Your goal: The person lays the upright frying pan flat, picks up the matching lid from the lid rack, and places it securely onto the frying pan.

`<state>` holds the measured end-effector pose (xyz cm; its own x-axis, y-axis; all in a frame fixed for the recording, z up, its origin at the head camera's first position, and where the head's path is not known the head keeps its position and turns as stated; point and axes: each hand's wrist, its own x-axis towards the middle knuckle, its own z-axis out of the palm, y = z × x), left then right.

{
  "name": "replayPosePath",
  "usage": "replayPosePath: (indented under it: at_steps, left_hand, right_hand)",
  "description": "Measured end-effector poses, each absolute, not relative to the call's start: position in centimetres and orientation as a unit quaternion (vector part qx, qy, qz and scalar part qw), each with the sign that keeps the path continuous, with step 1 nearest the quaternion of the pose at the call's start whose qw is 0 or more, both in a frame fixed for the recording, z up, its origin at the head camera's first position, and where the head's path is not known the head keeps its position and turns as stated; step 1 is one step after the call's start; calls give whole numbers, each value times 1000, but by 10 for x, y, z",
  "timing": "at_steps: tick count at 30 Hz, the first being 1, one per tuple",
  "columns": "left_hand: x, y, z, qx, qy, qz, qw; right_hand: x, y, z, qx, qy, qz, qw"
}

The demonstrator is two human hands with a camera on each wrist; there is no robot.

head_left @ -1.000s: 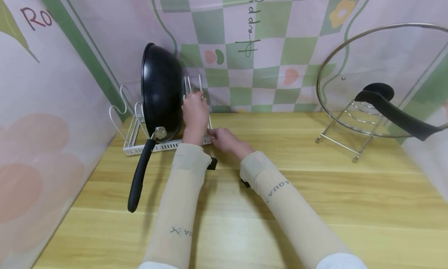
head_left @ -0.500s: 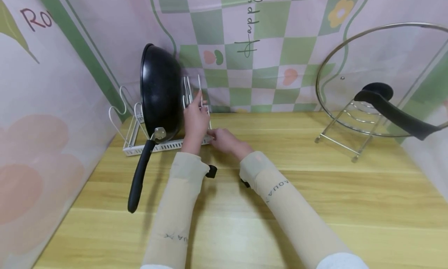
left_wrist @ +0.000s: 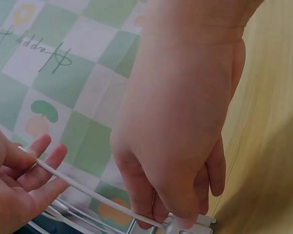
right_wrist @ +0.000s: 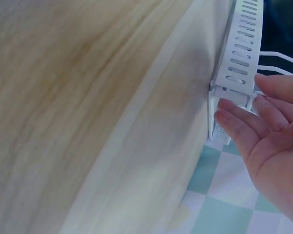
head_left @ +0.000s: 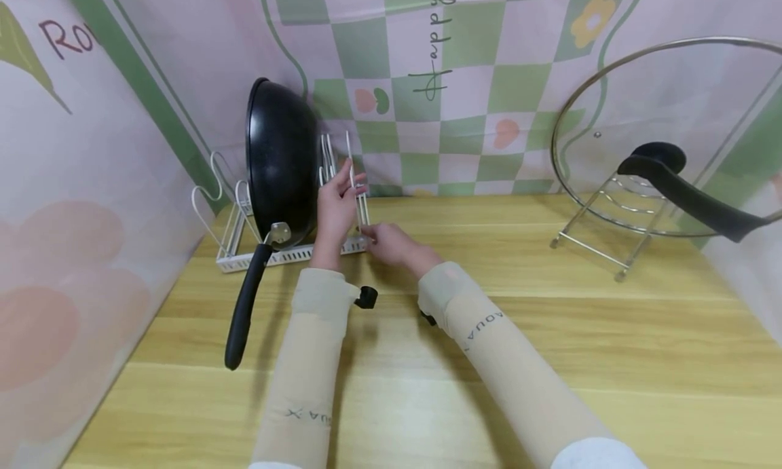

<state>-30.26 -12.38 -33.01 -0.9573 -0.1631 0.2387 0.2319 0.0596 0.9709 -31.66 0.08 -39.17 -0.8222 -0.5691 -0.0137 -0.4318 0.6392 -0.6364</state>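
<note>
A white dish rack (head_left: 293,255) stands at the back left, with a black wok (head_left: 284,160) on edge in it. The wok's black handle (head_left: 241,313) sticks out over the front. My left hand (head_left: 337,208) holds a white wire divider (head_left: 349,143) at the rack's right end, between thumb and fingers; its other fingers spread past the wire. Lower down, my right hand (head_left: 396,244) pinches the rack's right end by the base. In the right wrist view, the right hand's fingertips (right_wrist: 223,114) touch under the slotted end; the thumb lies on the other side.
A large glass lid (head_left: 611,102) with a black handle (head_left: 696,197) leans on a metal wire stand (head_left: 599,252) at the right. A patterned cloth (head_left: 464,136) hangs behind the wooden table (head_left: 519,374), another at the left.
My left hand has slid slightly down the wire and loosened from a fist, its fingers now straighter. The right hand, rack and wok have stayed in place.
</note>
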Motion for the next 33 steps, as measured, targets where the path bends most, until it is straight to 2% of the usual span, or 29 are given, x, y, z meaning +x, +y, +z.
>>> replayPosePath:
  at_steps: [6,15,24,33]
  left_hand:
    - [-305,-120,-332,-20,-714,-681,158]
    - [-308,-114,-330,-14,-702,-693,163]
    - [-308,-110,-328,6,-717,-677,165]
    - [-310,-108,-333,39,-759,-622,189]
  right_hand:
    - [-315,2,-391,-264,895,-336,127]
    - [-317,8,-388,-275,896,-330,109]
    - [-320,9,-389,-282,892,-333,120]
    - [-321,10,-391,-297,875,-356,143]
